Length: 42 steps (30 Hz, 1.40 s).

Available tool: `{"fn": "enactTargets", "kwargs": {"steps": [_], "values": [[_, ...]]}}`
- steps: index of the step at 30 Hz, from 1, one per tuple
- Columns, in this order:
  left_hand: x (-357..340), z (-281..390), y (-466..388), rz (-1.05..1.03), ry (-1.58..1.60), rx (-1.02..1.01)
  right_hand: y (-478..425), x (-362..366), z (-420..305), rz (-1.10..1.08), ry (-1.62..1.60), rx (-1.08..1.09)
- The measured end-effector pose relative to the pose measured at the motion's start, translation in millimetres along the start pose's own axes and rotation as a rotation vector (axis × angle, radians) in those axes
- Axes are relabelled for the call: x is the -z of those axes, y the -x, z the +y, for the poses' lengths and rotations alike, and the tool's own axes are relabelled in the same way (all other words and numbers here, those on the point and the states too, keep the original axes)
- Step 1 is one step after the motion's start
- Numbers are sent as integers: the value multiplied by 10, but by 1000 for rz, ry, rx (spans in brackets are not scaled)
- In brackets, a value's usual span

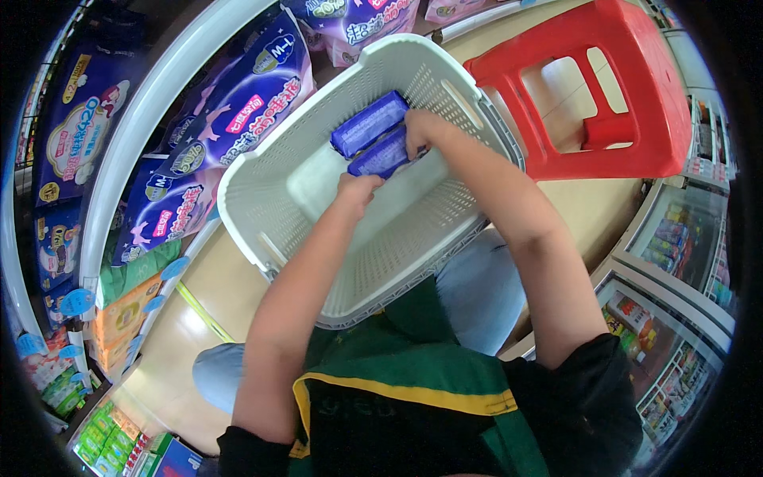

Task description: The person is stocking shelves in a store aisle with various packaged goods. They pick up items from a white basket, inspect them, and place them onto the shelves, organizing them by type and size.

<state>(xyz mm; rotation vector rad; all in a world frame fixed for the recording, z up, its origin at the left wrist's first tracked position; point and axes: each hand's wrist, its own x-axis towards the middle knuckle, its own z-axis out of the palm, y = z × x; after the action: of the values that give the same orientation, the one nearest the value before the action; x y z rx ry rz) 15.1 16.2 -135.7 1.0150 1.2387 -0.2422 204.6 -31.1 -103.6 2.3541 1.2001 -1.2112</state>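
A pale grey plastic basket [393,238] with perforated walls lies before me. Two purple packages are side by side in it. My left hand [359,192] and my right hand [424,132] hold the nearer purple package [381,154] at its two ends. The farther purple package [369,124] rests just beyond it, close to my right fingertips. Whether the two packages touch along their whole length cannot be told.
A red plastic stool [650,89] stands at the upper right, beside the basket. Shelves with large purple bags [250,107] run along the left. Glass-fronted cases [667,238] with packaged goods line the right. A yellow-green strip [202,310] marks the tiled floor.
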Motion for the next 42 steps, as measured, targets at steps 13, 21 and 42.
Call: {"fn": "enactTargets", "kwargs": {"steps": [13, 21, 42], "values": [[751, 753, 1474, 46, -14, -374, 1084, 847, 55, 137, -651, 460], [700, 1299, 2359, 536, 29, -1299, 1966, 1664, -469, 641, -1263, 1101], [881, 2140, 1943, 647, 51, -1558, 1049, 2345, -1054, 1045, -1272, 1071]]}}
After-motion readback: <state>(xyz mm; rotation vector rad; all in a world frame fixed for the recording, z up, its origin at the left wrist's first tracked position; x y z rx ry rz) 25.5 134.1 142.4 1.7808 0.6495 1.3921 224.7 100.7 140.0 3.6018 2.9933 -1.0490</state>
